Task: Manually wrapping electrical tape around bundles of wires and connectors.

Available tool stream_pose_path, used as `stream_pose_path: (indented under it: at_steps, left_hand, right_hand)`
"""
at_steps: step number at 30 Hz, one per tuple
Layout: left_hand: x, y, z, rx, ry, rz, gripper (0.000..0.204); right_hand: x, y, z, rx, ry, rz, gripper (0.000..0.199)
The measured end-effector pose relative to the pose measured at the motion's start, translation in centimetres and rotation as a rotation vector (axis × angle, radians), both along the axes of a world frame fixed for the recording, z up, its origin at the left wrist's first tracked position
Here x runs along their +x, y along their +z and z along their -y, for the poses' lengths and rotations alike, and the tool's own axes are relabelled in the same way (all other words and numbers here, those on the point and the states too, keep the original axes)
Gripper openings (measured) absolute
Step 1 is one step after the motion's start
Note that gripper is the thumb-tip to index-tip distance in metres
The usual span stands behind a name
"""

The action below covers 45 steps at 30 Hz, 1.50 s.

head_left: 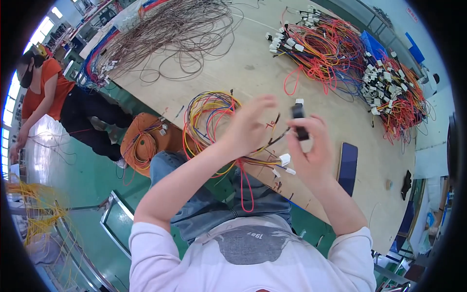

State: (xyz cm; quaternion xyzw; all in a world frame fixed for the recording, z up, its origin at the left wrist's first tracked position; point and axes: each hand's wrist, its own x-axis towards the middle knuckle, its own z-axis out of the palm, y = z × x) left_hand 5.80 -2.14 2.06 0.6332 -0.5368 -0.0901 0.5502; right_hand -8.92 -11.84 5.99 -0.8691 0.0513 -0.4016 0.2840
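Observation:
A coiled wire harness [194, 114] of red, yellow and blue wires lies at the near edge of the wooden table, partly under my left forearm. My left hand [249, 129] hovers over its right side, fingers stretched and apart, holding nothing. In my right hand [311, 153] a roll of black tape [300, 127] is pinched between thumb and fingers, slightly blurred. Between the hands runs a dark wrapped branch [278, 140] of the harness. White connectors [285, 159] end its other branches below. A red wire loop [247, 194] hangs over the table edge above my lap.
Bundled harnesses with white connectors [384, 85] pile up at the far right, by a blue bin [373, 46]. Long brown wires [180, 29] spread at the far left. A phone [347, 168] lies right of my hand. A stool [141, 165] holds another coil; a person [53, 92] stands beyond.

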Motion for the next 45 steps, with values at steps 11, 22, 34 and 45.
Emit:
stream_pose_path:
  at_steps: [11, 22, 34, 45]
  left_hand:
    - [-3.5, -0.8, -7.3, 0.584, 0.244, 0.581, 0.043]
    - [-2.6, -0.5, -6.7, 0.537, 0.096, 0.34, 0.03]
    - [2.0, 10.5, -6.6, 0.738, 0.179, -0.078, 0.024]
    - [10.0, 16.5, 18.8, -0.55, -0.761, -0.962, 0.013]
  right_hand:
    - [0.3, -4.4, 2.8, -0.236, 0.401, -0.597, 0.028]
    - [4.6, -1.7, -0.5, -0.025, 0.622, -0.625, 0.027]
    - [0.6, 3.9, 1.6, 0.494, 0.001, 0.161, 0.015]
    - [-7.6, -8.0, -1.9, 0.642, -0.408, 0.03, 0.016]
